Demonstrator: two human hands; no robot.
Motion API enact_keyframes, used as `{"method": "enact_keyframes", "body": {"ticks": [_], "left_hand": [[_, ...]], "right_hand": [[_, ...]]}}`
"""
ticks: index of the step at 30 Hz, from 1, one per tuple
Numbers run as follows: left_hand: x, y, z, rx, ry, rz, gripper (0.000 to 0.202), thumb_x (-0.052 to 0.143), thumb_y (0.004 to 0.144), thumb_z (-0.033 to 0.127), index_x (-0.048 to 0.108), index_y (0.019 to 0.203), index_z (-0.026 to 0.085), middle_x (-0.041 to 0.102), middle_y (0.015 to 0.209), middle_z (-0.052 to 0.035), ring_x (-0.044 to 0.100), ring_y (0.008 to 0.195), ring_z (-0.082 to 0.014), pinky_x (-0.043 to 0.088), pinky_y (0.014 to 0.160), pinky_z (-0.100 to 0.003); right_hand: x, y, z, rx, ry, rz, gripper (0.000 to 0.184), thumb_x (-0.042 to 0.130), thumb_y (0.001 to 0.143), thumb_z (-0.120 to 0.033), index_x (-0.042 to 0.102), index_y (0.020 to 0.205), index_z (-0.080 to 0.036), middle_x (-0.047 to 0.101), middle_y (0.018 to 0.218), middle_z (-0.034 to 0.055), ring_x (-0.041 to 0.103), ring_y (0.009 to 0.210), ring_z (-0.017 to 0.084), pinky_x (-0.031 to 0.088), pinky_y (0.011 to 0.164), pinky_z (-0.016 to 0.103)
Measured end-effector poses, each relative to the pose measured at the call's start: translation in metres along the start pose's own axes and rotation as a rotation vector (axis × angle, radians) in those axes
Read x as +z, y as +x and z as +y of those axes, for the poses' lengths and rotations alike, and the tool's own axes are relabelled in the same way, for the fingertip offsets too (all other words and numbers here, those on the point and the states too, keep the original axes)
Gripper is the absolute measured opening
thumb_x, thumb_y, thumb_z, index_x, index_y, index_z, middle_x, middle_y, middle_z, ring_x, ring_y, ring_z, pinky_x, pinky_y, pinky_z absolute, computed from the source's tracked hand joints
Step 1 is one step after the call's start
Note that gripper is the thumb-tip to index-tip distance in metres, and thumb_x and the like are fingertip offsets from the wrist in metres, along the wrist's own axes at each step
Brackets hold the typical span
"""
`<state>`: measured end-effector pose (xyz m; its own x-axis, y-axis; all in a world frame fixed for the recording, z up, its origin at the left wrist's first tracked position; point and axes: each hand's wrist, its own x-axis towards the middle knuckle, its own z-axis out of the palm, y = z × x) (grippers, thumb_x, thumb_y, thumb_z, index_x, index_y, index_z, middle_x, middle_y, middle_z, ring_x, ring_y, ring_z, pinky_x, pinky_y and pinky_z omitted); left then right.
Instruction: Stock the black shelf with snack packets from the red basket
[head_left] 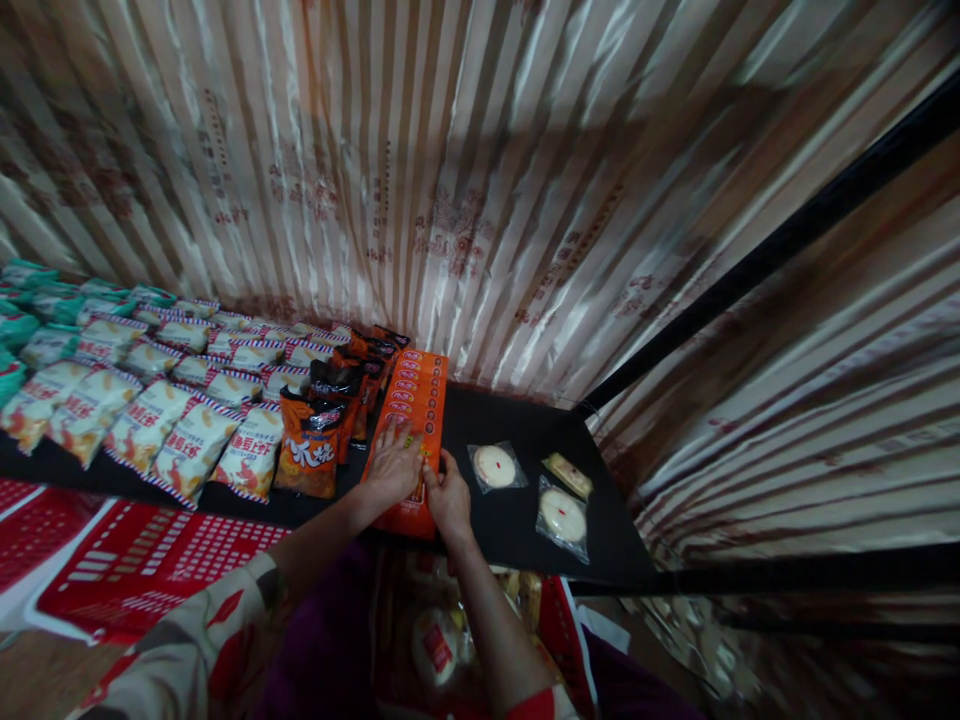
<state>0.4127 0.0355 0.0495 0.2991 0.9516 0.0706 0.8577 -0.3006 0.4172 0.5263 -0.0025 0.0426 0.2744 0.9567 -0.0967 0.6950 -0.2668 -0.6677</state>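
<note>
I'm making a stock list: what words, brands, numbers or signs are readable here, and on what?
"豆上虾": white packets, as best I can read; the character before it is uncertain.
Large white characters on the front orange packet: too stylised and blurred to read surely.
Repeated oval logos on the orange strip: too small.
Teal packets, wall covering, red label at the bottom: too blurred.
No number is legible.

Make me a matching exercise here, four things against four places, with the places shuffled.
1. Left hand
2. Right hand
3. Teal packets
4. Round wrapped snacks

A. Far left of the picture
B. At the right edge of the orange sheet
C. On the black shelf, right of the hands
D. Spread over the orange sheet

Pairs: 1-D, 2-B, 3-A, 4-C
</note>
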Motion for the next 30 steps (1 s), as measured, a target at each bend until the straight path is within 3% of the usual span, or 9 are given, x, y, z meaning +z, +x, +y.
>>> {"method": "enact_keyframes", "body": {"ticks": [6, 15, 30], "left_hand": [[0.006, 0.004, -0.005, 0.041, 0.042, 0.042, 0.045, 0.040, 0.087, 0.028, 0.049, 0.129, 0.018, 0.039, 0.143, -0.0083, 0.018, 0.137, -0.0289, 0.020, 0.110, -0.047], [0.012, 0.004, -0.011, 0.085, 0.068, 0.113, 0.046, 0.042, 0.087, 0.033, 0.045, 0.133, 0.029, 0.043, 0.141, -0.0030, 0.022, 0.136, -0.0273, 0.015, 0.112, -0.047], [0.009, 0.001, -0.009, 0.092, 0.077, 0.107, 0.045, 0.041, 0.087, 0.034, 0.046, 0.132, 0.031, 0.044, 0.140, -0.0032, 0.027, 0.134, -0.0292, 0.013, 0.110, -0.052]], "right_hand": [[0.002, 0.001, 0.000, -0.008, -0.015, -0.005, 0.050, 0.042, 0.088, -0.036, 0.043, 0.130, -0.011, 0.069, 0.070, 0.0025, 0.065, 0.069, 0.018, 0.041, 0.063, 0.024], [0.000, 0.000, -0.002, -0.013, -0.064, -0.003, 0.048, 0.041, 0.088, -0.035, 0.044, 0.130, -0.011, 0.070, 0.072, 0.0046, 0.066, 0.074, 0.019, 0.042, 0.065, 0.024], [-0.008, -0.003, -0.003, -0.050, -0.162, -0.062, 0.044, 0.040, 0.090, -0.033, 0.046, 0.129, -0.013, 0.071, 0.075, 0.0069, 0.067, 0.075, 0.021, 0.043, 0.066, 0.025]]}}
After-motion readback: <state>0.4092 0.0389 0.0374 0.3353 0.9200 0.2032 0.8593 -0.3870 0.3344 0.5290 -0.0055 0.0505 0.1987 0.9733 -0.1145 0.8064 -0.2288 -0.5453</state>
